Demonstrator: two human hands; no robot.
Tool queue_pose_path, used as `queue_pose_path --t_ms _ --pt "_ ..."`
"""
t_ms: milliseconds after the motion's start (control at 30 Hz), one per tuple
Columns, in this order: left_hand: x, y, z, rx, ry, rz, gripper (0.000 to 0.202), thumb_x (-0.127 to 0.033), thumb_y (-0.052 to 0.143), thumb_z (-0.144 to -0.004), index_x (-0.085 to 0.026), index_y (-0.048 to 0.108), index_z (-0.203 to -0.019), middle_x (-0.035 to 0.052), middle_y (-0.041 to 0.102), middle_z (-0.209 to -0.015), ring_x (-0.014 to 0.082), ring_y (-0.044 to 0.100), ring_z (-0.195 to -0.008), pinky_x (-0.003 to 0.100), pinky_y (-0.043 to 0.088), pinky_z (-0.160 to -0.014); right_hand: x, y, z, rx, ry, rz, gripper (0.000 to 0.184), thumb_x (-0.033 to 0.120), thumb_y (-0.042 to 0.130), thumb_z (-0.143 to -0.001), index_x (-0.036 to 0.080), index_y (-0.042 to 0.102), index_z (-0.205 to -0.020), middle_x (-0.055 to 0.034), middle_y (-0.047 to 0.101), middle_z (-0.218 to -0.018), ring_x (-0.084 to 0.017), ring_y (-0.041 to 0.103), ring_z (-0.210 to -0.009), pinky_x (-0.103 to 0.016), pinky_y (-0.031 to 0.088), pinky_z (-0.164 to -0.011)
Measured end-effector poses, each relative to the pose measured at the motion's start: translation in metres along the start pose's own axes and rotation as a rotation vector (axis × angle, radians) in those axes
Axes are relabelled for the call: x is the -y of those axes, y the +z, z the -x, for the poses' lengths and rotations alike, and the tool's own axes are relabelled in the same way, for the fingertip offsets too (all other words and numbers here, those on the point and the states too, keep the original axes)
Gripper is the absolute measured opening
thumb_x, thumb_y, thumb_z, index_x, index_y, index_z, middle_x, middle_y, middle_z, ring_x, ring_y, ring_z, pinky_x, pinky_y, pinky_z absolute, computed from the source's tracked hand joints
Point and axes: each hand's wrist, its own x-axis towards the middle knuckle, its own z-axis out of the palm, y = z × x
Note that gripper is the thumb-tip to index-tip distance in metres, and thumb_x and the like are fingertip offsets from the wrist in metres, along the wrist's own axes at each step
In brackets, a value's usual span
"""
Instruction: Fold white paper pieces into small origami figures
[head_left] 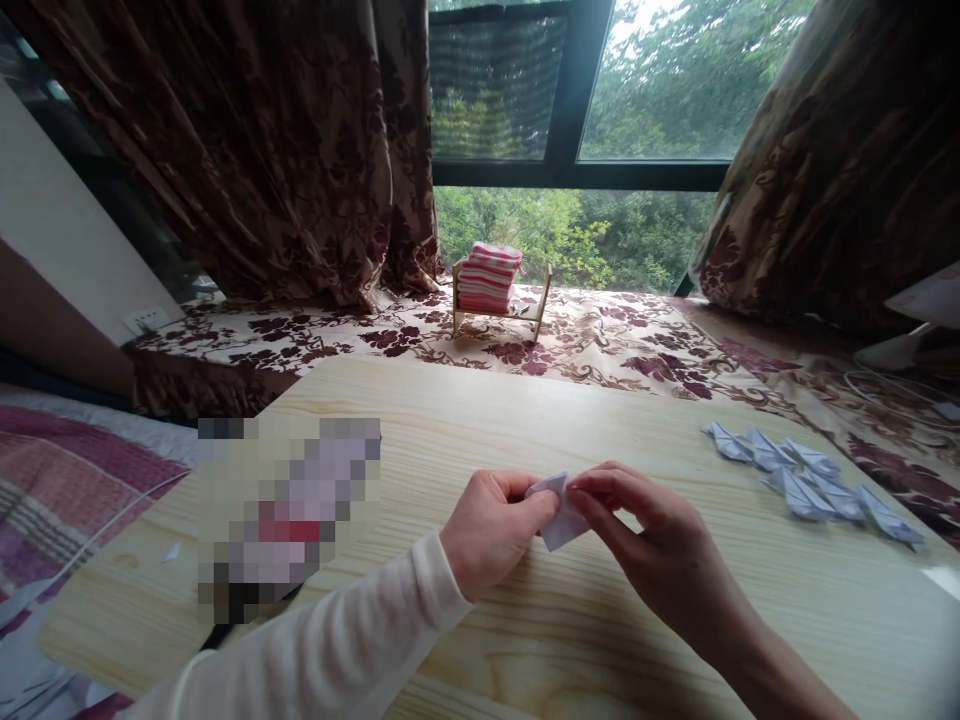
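A small folded piece of white paper (564, 525) is held up over the wooden table, between my two hands. My left hand (495, 525) grips its left side, thumb pressed flat on the front face. With thumb and forefinger, my right hand (649, 515) pinches the paper's right upper edge. The fingers behind the paper are partly hidden. To the right, several folded white paper pieces (806, 490) with pointed ends lie in a loose group on the table.
The light wooden table (420, 420) has a blurred-out object (300, 520) on its left and a paper scrap (172, 553) nearby. Behind it, a floral-covered ledge (360, 335) bears a small wooden rack (540, 315) with folded pink-striped cloths (489, 278). A white lamp (926, 300) stands far right.
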Motion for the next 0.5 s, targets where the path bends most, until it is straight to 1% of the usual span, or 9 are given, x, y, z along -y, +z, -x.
queue_pose_path --t_ms 167,300,433,500 --pt "-0.0015 -0.0003 0.0005 0.017 0.000 0.043 0.018 -0.028 0.059 -0.064 -0.011 0.063 -0.059 -0.0005 0.051 -0.058 0.0099 0.041 -0.058 0.023 0.030 -0.056 0.0023 0.0005 0.0004 0.005 0.076 -0.053 0.009 0.023 0.058 -0.086 0.020 0.063 -0.079 -0.0004 0.063 -0.072 -0.013 0.058 -0.063 -0.024 0.047 -0.058" --pt "-0.0013 -0.0010 0.0003 0.031 -0.006 0.044 0.019 -0.028 0.060 -0.064 -0.011 0.062 -0.057 -0.0009 0.050 -0.058 0.0095 0.041 -0.058 0.023 0.029 -0.055 0.0017 0.0002 0.0008 0.017 0.178 -0.106 0.009 0.026 0.060 -0.083 0.020 0.064 -0.078 -0.0003 0.063 -0.069 -0.014 0.059 -0.063 -0.026 0.047 -0.060" --pt "-0.0009 -0.0012 0.0015 0.053 0.022 0.013 0.019 -0.029 0.059 -0.065 -0.012 0.059 -0.055 -0.0021 0.047 -0.055 0.0092 0.039 -0.057 0.023 0.029 -0.054 0.0002 -0.0034 -0.0019 0.032 0.278 -0.237 0.015 0.033 0.066 -0.078 0.019 0.063 -0.073 -0.0012 0.061 -0.075 -0.014 0.058 -0.067 -0.026 0.047 -0.061" --pt "-0.0016 -0.0014 0.0023 0.080 0.045 -0.017 0.019 -0.028 0.059 -0.066 -0.013 0.059 -0.054 -0.0021 0.047 -0.055 0.0095 0.040 -0.057 0.023 0.030 -0.054 0.0008 -0.0073 -0.0041 0.081 0.370 -0.329 0.020 0.038 0.069 -0.074 0.019 0.062 -0.073 -0.0010 0.060 -0.074 -0.014 0.057 -0.066 -0.025 0.046 -0.058"
